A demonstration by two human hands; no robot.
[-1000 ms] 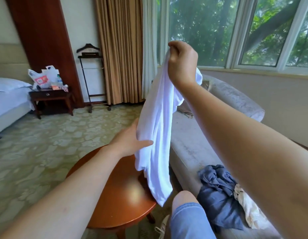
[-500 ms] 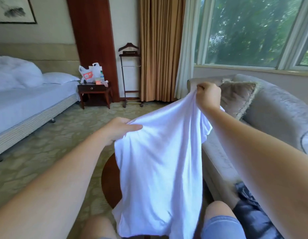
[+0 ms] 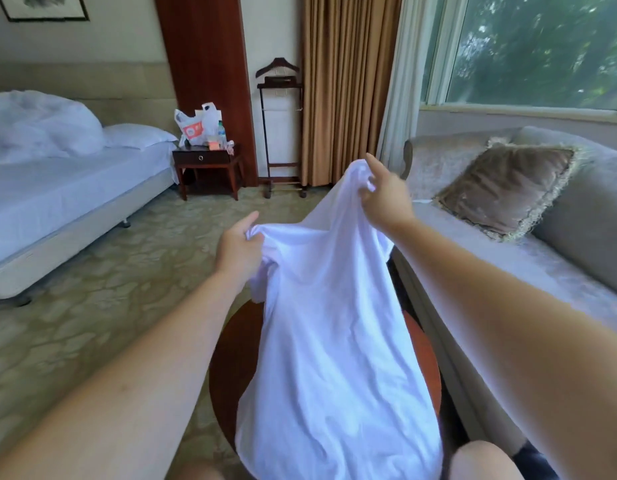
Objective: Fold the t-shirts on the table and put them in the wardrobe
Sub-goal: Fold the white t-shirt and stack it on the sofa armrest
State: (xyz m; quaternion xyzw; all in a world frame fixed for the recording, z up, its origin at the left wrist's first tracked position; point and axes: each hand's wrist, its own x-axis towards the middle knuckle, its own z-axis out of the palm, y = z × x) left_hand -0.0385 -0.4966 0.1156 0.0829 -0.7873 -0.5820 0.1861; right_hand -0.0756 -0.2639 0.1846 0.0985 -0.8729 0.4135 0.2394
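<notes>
Two hands grasping white fabric t-shirt (image 3: 331, 341): my left hand (image 3: 239, 249) pinches top edge, right hand (image 3: 386, 199) grips higher; hem over round wooden surface (image 3: 231, 358).

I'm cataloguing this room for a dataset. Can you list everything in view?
t-shirt: one, white, held up over the table
table: one, reddish wood, round, under the t-shirt
bed: one, white, left
pillow: one, white, at the bed's head
bedside table: one, dark wood, beside the bed
bags: about two, white, on the bedside table
clothes stand: one, dark wood, beside the curtain
curtain: one, tan, back wall
window: one, upper right
sofa: one, grey, right
cushion: one, brown, on the sofa
left hand: grips the t-shirt's top edge
right hand: pinches the t-shirt higher up
</notes>
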